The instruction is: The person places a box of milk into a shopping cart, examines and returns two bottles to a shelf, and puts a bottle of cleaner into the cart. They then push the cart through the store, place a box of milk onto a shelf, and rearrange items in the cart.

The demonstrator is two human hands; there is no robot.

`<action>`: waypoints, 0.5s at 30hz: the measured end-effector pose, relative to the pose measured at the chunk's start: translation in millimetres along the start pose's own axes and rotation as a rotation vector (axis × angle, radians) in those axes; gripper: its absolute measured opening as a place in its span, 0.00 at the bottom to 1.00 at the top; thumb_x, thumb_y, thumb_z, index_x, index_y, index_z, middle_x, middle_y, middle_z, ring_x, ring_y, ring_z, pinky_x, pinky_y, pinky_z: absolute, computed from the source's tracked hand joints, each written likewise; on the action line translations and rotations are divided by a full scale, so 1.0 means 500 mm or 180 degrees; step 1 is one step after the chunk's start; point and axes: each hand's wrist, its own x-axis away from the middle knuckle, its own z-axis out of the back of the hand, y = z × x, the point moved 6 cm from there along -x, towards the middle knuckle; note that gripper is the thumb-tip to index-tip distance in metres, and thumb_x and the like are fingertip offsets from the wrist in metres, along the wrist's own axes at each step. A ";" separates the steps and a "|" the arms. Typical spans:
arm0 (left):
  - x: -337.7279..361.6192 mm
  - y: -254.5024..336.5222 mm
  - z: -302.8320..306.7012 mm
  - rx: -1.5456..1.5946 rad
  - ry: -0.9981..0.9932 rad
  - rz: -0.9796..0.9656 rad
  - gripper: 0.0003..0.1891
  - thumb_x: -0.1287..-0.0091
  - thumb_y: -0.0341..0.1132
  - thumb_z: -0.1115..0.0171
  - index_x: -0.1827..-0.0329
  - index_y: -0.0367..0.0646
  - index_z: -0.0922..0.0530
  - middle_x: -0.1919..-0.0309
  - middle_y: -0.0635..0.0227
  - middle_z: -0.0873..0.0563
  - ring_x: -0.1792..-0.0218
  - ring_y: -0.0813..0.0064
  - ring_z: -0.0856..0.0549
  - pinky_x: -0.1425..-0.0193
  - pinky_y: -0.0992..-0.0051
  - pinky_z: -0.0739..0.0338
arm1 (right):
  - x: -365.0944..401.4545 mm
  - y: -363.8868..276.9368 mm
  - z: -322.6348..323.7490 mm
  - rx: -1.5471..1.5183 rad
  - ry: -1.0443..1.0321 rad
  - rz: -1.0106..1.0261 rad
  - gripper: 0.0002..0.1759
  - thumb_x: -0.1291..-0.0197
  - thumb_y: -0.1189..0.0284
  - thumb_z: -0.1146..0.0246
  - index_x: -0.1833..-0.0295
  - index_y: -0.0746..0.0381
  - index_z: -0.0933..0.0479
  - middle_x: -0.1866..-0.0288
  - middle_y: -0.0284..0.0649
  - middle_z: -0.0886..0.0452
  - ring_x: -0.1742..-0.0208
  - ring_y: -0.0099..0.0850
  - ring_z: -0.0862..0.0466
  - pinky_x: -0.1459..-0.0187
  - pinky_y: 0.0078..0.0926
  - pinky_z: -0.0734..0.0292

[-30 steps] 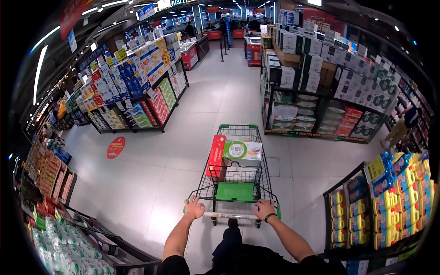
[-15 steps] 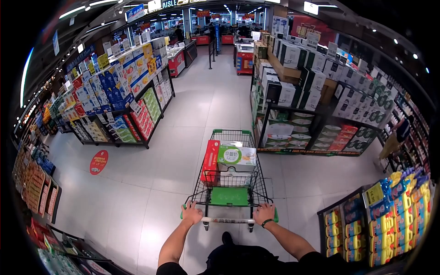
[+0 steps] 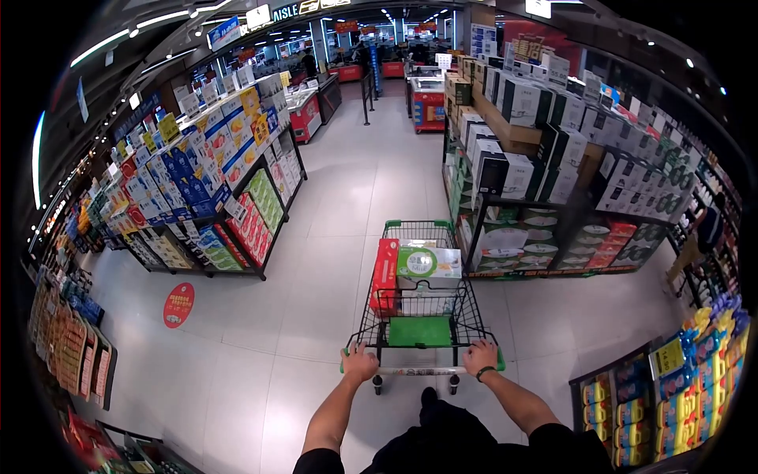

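Observation:
Both of my hands are on the handle (image 3: 420,371) of a shopping cart, a black wire cart with green trim. My left hand (image 3: 361,363) is wrapped round the handle's left end, and my right hand (image 3: 480,359), with a dark band at its wrist, grips the right end. Inside the cart's basket stand a red box (image 3: 385,276) and, right beside it, a green and white milk carton box (image 3: 430,265). A green flap (image 3: 420,332) lies at the basket's near end, just ahead of the handle.
Stacked cartons fill a display (image 3: 213,174) on the left and another display (image 3: 537,174) on the right, with a tiled aisle (image 3: 355,174) between. Yellow and blue bottles crowd a rack (image 3: 655,395) at lower right. A person (image 3: 703,237) stands at far right. Red counters (image 3: 429,110) stand ahead.
The cart and I have rolled a little forward, so the displays on both sides sit nearer. In view, the cart and my hands have shifted right. My grip on the handle is unchanged.

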 end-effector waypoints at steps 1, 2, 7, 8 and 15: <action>-0.024 0.000 0.012 0.0006 0.0032 -0.0033 0.21 0.28 0.51 0.52 0.48 0.61 0.10 0.20 0.68 0.34 0.18 0.56 0.45 0.22 0.33 0.54 | -0.028 0.000 0.000 -0.0011 0.0004 -0.0005 0.17 0.41 0.60 0.41 0.59 0.57 0.10 0.36 0.37 0.17 0.26 0.41 0.29 0.25 0.56 0.45; -0.048 -0.001 0.022 0.0013 0.0061 -0.0061 0.21 0.29 0.51 0.51 0.48 0.60 0.10 0.20 0.68 0.34 0.18 0.56 0.45 0.22 0.33 0.54 | -0.057 0.001 -0.001 -0.0061 0.0003 0.0023 0.16 0.41 0.60 0.40 0.60 0.57 0.11 0.36 0.37 0.17 0.26 0.41 0.29 0.26 0.55 0.43; -0.206 -0.008 0.065 0.0062 0.0141 -0.0072 0.21 0.29 0.52 0.50 0.47 0.61 0.10 0.20 0.68 0.34 0.18 0.56 0.45 0.23 0.33 0.54 | -0.226 0.004 -0.011 -0.0303 0.0123 0.0073 0.14 0.42 0.60 0.39 0.65 0.57 0.13 0.38 0.37 0.16 0.29 0.40 0.27 0.29 0.52 0.39; -0.241 -0.009 0.076 0.0061 0.0175 -0.0099 0.21 0.29 0.52 0.50 0.47 0.61 0.10 0.20 0.68 0.33 0.18 0.56 0.45 0.23 0.33 0.54 | -0.259 0.001 -0.007 -0.0215 0.0343 0.0161 0.13 0.43 0.62 0.38 0.67 0.57 0.13 0.42 0.39 0.14 0.32 0.41 0.24 0.34 0.48 0.35; -0.494 -0.030 0.150 0.0103 0.0193 -0.0117 0.21 0.29 0.54 0.50 0.50 0.61 0.09 0.21 0.67 0.33 0.19 0.57 0.44 0.22 0.36 0.54 | -0.516 -0.014 -0.015 -0.0177 0.0182 0.0155 0.15 0.43 0.62 0.39 0.63 0.60 0.12 0.42 0.42 0.14 0.36 0.42 0.21 0.37 0.44 0.27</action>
